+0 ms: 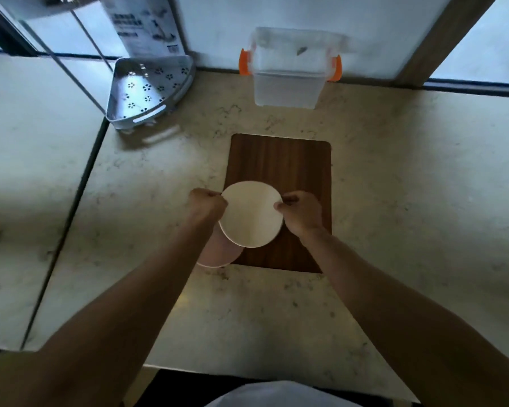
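A round cream-white disc (252, 214), flat and thin like a wrapper, is held above a dark wooden board (279, 160). My left hand (207, 202) pinches its left edge and my right hand (301, 211) pinches its right edge. Below the disc, at the board's near-left corner, part of a second round pinkish disc (221, 254) shows; the upper disc and my left forearm cover most of it.
A clear plastic box (287, 83) with orange clips stands at the back against the wall. A white corner rack (147, 89) with flower-shaped holes sits at the back left. A mirror-like panel (36, 171) rises along the left of the marble counter (409, 201).
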Demonstrator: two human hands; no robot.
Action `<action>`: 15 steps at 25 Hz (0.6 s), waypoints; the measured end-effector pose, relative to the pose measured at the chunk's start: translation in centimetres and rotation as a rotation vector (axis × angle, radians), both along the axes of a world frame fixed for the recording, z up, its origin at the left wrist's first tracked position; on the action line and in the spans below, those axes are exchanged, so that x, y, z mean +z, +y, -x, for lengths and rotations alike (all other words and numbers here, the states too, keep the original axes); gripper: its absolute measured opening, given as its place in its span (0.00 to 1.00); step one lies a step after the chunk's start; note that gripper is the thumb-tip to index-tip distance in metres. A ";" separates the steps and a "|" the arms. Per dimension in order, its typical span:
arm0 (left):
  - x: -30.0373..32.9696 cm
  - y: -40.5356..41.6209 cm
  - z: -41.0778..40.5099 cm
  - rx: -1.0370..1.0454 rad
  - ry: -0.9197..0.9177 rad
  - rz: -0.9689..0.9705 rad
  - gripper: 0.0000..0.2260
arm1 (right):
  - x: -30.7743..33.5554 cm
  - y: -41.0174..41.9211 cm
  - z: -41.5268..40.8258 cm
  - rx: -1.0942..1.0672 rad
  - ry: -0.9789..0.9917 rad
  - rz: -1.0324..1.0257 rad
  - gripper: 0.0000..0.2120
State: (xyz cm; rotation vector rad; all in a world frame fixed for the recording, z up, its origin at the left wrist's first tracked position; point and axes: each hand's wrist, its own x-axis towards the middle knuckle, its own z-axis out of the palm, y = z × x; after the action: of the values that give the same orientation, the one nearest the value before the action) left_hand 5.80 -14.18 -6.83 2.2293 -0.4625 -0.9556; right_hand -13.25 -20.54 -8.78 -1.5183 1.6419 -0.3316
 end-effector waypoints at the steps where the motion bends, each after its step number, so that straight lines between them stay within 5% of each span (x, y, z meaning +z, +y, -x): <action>1: 0.0 1.3 -1.1 0.013 -0.002 -0.002 0.12 | -0.2 1.0 -1.3 0.020 -0.007 -0.010 0.16; 15: -2.3 7.2 -7.0 -0.037 -0.024 -0.050 0.08 | -3.2 6.2 -7.2 0.034 0.021 -0.086 0.15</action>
State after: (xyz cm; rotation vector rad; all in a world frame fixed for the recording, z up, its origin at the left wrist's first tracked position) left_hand 12.81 -7.00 -9.10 2.2866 -0.4974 -0.9707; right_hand -6.01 -14.39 -11.93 -1.4876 1.6245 -0.2244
